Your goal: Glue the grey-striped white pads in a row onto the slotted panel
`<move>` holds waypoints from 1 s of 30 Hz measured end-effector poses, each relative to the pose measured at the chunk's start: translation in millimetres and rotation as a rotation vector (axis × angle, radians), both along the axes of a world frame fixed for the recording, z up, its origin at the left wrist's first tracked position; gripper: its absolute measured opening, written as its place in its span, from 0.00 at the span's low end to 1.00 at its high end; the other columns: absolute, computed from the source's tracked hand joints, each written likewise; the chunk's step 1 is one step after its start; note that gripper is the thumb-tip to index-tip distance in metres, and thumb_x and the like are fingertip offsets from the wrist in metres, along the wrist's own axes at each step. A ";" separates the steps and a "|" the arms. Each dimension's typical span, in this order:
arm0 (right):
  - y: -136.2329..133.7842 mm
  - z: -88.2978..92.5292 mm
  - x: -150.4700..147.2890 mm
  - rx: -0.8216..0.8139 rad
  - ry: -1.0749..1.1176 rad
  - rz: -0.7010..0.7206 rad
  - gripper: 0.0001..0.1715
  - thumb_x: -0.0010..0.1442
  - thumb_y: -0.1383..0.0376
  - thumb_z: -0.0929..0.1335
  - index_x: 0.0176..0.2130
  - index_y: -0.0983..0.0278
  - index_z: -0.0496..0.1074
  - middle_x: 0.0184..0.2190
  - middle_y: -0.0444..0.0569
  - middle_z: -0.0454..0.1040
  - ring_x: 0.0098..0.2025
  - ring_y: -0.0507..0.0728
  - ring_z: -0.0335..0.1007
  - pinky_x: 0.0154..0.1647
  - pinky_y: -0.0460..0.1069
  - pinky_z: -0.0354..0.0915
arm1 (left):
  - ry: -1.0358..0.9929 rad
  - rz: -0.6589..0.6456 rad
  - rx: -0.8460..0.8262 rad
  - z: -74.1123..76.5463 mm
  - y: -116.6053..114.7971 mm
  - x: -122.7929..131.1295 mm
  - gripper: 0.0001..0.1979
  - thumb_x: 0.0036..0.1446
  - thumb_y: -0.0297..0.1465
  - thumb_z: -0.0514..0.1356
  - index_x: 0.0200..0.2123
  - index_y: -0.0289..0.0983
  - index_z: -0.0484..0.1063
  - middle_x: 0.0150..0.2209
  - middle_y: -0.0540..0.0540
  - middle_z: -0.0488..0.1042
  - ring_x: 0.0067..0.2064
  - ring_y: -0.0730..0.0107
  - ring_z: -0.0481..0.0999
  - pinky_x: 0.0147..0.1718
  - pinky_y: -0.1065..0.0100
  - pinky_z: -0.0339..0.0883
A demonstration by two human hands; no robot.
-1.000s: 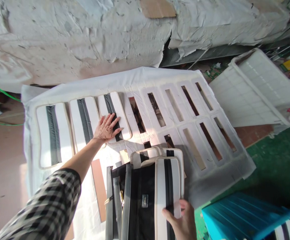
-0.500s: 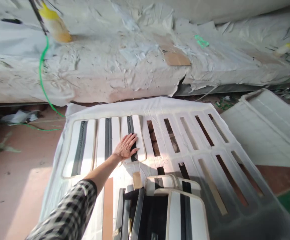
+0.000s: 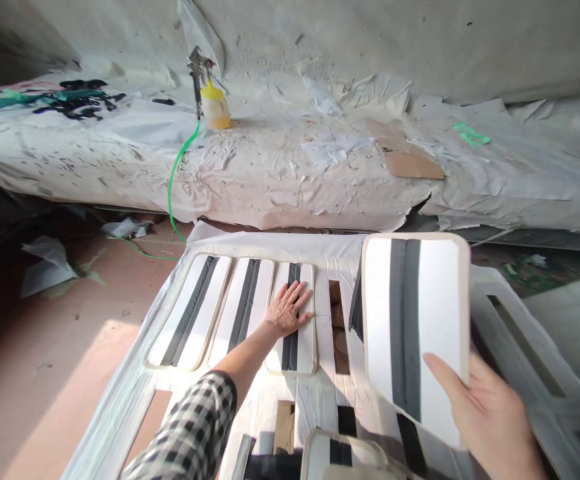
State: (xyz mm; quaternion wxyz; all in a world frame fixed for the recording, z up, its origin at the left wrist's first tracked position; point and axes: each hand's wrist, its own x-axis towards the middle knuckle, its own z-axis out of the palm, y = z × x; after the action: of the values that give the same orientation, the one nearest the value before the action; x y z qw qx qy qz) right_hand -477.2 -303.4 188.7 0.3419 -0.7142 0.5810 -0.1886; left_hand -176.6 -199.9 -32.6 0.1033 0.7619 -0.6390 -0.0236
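Note:
My left hand (image 3: 290, 310) lies flat with fingers spread on a white panel with a dark padded stripe and beige edging (image 3: 276, 353). That panel is the rightmost of three alike, side by side on a cloth-covered slotted surface (image 3: 327, 393). My right hand (image 3: 495, 407) grips another striped panel (image 3: 440, 293) by its lower right edge, thumb on its face, raised above the slots right of the row. Dark material (image 3: 357, 307) shows behind its left edge. More striped panels (image 3: 320, 453) are stacked at the near edge, partly out of frame.
Behind runs a paper-covered ledge (image 3: 280, 187) with a spray gun (image 3: 197, 83), a yellow-capped bottle (image 3: 216, 107) and a cardboard piece (image 3: 413, 160). A green hose (image 3: 171, 193) hangs down to the floor. Paper scraps (image 3: 47, 263) lie on the floor at left.
My right hand has come into view holding up a striped panel. My left hand stays flat on the third panel. The view has shifted left and up.

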 end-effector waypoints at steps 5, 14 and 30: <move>-34.3 -28.3 40.5 0.202 -0.101 -0.022 0.30 0.48 0.44 0.70 0.42 0.62 0.76 0.44 0.52 0.79 0.47 0.67 0.76 0.45 0.53 0.74 | -0.004 0.030 0.001 -1.2 -11.0 1.8 0.33 0.65 0.51 0.48 0.68 0.43 0.53 0.70 0.44 0.49 0.71 0.55 0.48 0.67 0.49 0.46; -16.9 -19.1 9.7 0.270 -0.106 -0.083 0.32 0.47 0.42 0.72 0.44 0.60 0.77 0.41 0.51 0.80 0.44 0.68 0.77 0.41 0.51 0.77 | 0.014 0.039 -0.001 7.3 -12.6 3.3 0.33 0.65 0.52 0.47 0.69 0.44 0.51 0.70 0.46 0.49 0.71 0.55 0.48 0.67 0.50 0.47; -33.2 -77.7 -1.1 0.440 -0.072 0.101 0.32 0.52 0.43 0.69 0.47 0.62 0.75 0.47 0.51 0.78 0.52 0.66 0.73 0.49 0.50 0.72 | 0.003 0.048 0.000 8.1 -13.8 2.4 0.33 0.65 0.52 0.46 0.69 0.45 0.51 0.71 0.47 0.48 0.70 0.56 0.49 0.67 0.51 0.48</move>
State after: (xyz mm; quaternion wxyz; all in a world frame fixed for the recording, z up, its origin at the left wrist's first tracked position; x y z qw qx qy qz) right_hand -478.3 -336.6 111.1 0.5190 -0.6433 0.5591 -0.0652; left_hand -174.2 -213.6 -24.5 0.1050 0.7770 -0.6202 -0.0222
